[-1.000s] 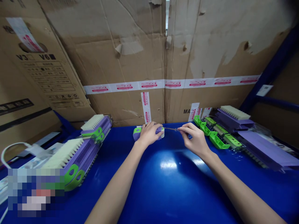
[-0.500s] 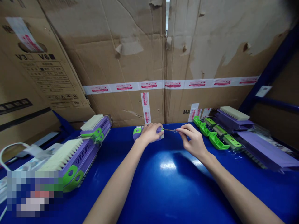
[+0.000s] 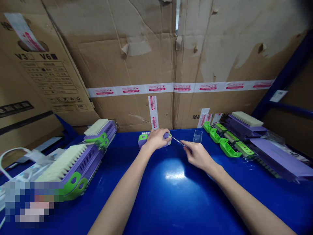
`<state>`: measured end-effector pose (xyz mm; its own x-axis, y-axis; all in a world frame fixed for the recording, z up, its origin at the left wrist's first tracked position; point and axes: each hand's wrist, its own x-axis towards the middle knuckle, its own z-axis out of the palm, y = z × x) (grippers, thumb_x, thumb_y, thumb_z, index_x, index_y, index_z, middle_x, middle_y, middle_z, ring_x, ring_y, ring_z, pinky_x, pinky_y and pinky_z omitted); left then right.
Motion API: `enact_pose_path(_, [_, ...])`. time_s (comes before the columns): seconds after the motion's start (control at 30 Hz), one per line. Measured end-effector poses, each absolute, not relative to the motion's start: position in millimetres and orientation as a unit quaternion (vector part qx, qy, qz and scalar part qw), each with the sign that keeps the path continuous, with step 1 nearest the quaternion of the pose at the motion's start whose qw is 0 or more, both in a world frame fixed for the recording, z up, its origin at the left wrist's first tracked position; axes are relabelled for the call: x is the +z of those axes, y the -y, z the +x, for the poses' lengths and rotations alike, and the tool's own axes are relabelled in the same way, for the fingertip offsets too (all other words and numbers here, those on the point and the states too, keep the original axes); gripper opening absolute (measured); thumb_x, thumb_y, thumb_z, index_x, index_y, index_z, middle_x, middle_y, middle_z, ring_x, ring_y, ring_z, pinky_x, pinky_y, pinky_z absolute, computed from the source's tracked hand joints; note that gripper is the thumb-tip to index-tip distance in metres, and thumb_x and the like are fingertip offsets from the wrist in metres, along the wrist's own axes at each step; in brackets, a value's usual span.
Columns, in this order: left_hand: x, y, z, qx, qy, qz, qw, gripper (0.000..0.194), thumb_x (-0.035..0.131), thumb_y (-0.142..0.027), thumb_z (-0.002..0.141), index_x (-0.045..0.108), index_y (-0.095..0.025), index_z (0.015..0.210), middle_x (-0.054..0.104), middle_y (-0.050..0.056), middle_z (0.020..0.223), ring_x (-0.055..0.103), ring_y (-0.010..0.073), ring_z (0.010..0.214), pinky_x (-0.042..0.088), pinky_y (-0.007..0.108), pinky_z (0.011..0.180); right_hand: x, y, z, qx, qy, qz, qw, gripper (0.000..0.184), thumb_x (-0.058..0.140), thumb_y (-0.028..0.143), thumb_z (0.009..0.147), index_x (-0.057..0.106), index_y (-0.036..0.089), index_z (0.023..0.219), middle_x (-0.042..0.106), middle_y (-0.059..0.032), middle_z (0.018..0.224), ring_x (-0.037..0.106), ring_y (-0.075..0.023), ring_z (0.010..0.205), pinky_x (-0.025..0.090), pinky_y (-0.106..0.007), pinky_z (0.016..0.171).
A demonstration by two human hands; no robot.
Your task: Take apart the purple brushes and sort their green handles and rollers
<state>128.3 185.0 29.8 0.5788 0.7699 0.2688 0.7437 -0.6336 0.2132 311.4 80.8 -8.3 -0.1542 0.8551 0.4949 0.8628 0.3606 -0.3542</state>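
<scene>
At the back middle of the blue table, my left hand (image 3: 157, 138) is wrapped over a purple and green brush (image 3: 143, 139), pressing it down on the tabletop. A few white bristles show along its far side; most of its body is covered by the hand. My right hand (image 3: 197, 153) is closed around a screwdriver (image 3: 177, 140). Its thin metal shaft slants up and left, and its tip meets the right end of the brush. The handle is hidden in my fingers. Beyond my right hand stands a small clear plastic box (image 3: 198, 136).
Purple and green brushes with cream bristles (image 3: 66, 161) are stacked at left, near a white cable (image 3: 14, 151). Bright green covers (image 3: 228, 148), green-ended parts and a purple housing (image 3: 278, 155) lie at right. Cardboard (image 3: 122, 65) walls the back.
My right hand has moved slightly down and left, and the shaft has gone from nearly level to slanting. The clear plastic box is now uncovered. My left hand stays on the brush.
</scene>
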Motion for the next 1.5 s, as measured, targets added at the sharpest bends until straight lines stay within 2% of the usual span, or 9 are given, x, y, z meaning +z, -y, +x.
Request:
enact_pose_path(0.2, [29.6, -182.6, 129.9, 0.169, -0.427, 0.888, 0.035, 0.028, 0.053, -0.043, 0.082, 0.062, -0.029, 0.105, 0.067, 0.001, 0.103, 0.058, 0.0222, 0.103, 0.039, 0.037, 0.093, -11.1, -82.0, 307.5, 0.005, 0.768, -0.576, 0.281, 0.050, 0.036, 0.021, 0.088, 0.041, 0.008, 0.137, 0.070, -0.0097, 0.085, 0.065, -0.0192, 0.070, 0.047, -0.028, 0.064])
enact_pose_path(0.4, [31.0, -181.1, 129.4, 0.174, -0.432, 0.884, 0.023, 0.029, 0.055, -0.049, 0.081, 0.063, -0.027, 0.100, 0.069, 0.003, 0.098, 0.060, 0.0241, 0.100, 0.036, 0.041, 0.094, -3.1, -81.1, 317.9, -0.051, 0.698, -0.639, 0.320, 0.047, 0.037, 0.025, 0.089, 0.045, 0.014, 0.134, 0.071, -0.0070, 0.087, 0.065, -0.0181, 0.067, 0.047, -0.027, 0.063])
enact_pose_path(0.6, [28.6, -175.2, 133.9, 0.175, -0.407, 0.894, -0.061, 0.032, 0.051, -0.049, 0.085, 0.062, -0.021, 0.097, 0.070, 0.006, 0.081, 0.064, 0.0248, 0.084, 0.030, 0.048, 0.098, -7.1, -85.6, 307.1, -0.059, 0.677, -0.717, 0.154, 0.053, 0.039, 0.023, 0.087, 0.037, 0.017, 0.139, 0.071, -0.0083, 0.083, 0.067, -0.0236, 0.072, 0.046, -0.030, 0.061])
enact_pose_path(0.7, [27.5, -171.4, 135.2, 0.212, -0.393, 0.891, -0.079, 0.030, 0.053, -0.047, 0.085, 0.062, -0.020, 0.092, 0.068, 0.006, 0.083, 0.062, 0.0244, 0.087, 0.029, 0.048, 0.098, -8.9, -88.4, 301.6, -0.065, 0.680, -0.720, 0.127, 0.049, 0.039, 0.025, 0.089, 0.041, 0.018, 0.137, 0.070, -0.0096, 0.088, 0.067, -0.0229, 0.073, 0.047, -0.030, 0.060])
enact_pose_path(0.9, [35.2, -161.5, 141.6, 0.378, -0.363, 0.851, -0.030, 0.023, 0.059, -0.044, 0.082, 0.062, -0.021, 0.085, 0.065, 0.003, 0.099, 0.054, 0.0207, 0.100, 0.032, 0.040, 0.097, -11.5, -93.4, 296.8, -0.136, 0.698, -0.619, 0.332, 0.050, 0.046, 0.042, 0.088, 0.048, 0.015, 0.129, 0.063, -0.0126, 0.105, 0.060, -0.0248, 0.097, 0.052, -0.035, 0.075])
enact_pose_path(1.03, [42.5, -150.5, 152.2, 0.416, -0.345, 0.841, 0.040, 0.021, 0.059, -0.041, 0.083, 0.062, -0.021, 0.085, 0.064, 0.002, 0.096, 0.055, 0.0186, 0.096, 0.038, 0.035, 0.089, -16.2, -96.7, 290.3, -0.111, 0.681, -0.525, 0.499, 0.046, 0.047, 0.034, 0.088, 0.043, 0.017, 0.131, 0.063, -0.0111, 0.108, 0.062, -0.0182, 0.088, 0.053, -0.032, 0.075])
enact_pose_path(1.13, [44.8, -144.4, 152.8, 0.421, -0.340, 0.840, 0.032, 0.021, 0.055, -0.041, 0.086, 0.061, -0.022, 0.094, 0.065, 0.002, 0.100, 0.054, 0.0187, 0.098, 0.038, 0.035, 0.090, -13.3, -98.0, 293.3, -0.120, 0.648, -0.530, 0.533, 0.048, 0.051, 0.035, 0.086, 0.043, 0.016, 0.129, 0.066, -0.0090, 0.100, 0.062, -0.0163, 0.077, 0.052, -0.030, 0.070])
enact_pose_path(1.27, [37.8, -147.1, 129.7, 0.401, -0.356, 0.843, -0.051, 0.025, 0.053, -0.042, 0.087, 0.060, -0.021, 0.099, 0.065, 0.004, 0.104, 0.053, 0.0209, 0.103, 0.033, 0.040, 0.097, -1.5, -101.6, 317.0, -0.161, 0.573, -0.638, 0.489, 0.043, 0.052, 0.038, 0.083, 0.051, 0.014, 0.119, 0.067, -0.0089, 0.092, 0.062, -0.0186, 0.075, 0.048, -0.031, 0.071])
enact_pose_path(1.5, [5.0, -166.6, 76.3, 0.341, -0.415, 0.825, -0.174, 0.035, 0.047, -0.047, 0.089, 0.063, -0.018, 0.097, 0.065, 0.010, 0.102, 0.055, 0.0252, 0.100, 0.028, 0.048, 0.100, 0.3, -113.4, 344.6, -0.195, 0.492, -0.802, 0.276, 0.033, 0.049, 0.040, 0.085, 0.064, 0.018, 0.105, 0.068, -0.0096, 0.086, 0.061, -0.0223, 0.077, 0.037, -0.029, 0.064])
